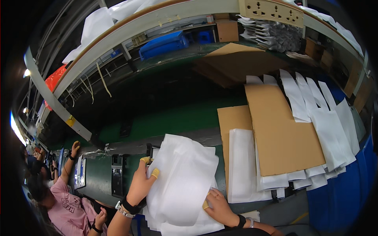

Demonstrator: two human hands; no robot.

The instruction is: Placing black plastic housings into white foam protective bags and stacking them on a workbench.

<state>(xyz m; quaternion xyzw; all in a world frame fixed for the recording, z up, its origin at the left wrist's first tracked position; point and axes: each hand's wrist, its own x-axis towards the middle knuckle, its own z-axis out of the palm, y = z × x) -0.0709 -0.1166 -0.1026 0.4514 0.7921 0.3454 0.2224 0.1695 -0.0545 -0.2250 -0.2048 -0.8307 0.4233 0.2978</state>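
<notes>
Green conveyor belt (pixel 177 118) far, cardboard sheet (pixel 281 129) right over fanned white bags (pixel 334 133), white foam pouch (pixel 183 177) near centre, left hand (pixel 141 184) pinching its left edge, right hand (pixel 219 206) pressing its near-right corner.

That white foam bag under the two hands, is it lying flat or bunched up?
Flat but rumpled: the white foam bag lies spread on a stack of similar sheets, left hand at its edge, right hand pressing its corner.

1 head-worn fisheye view looks steeply down, close over the green workbench (pixel 185 118).
</notes>
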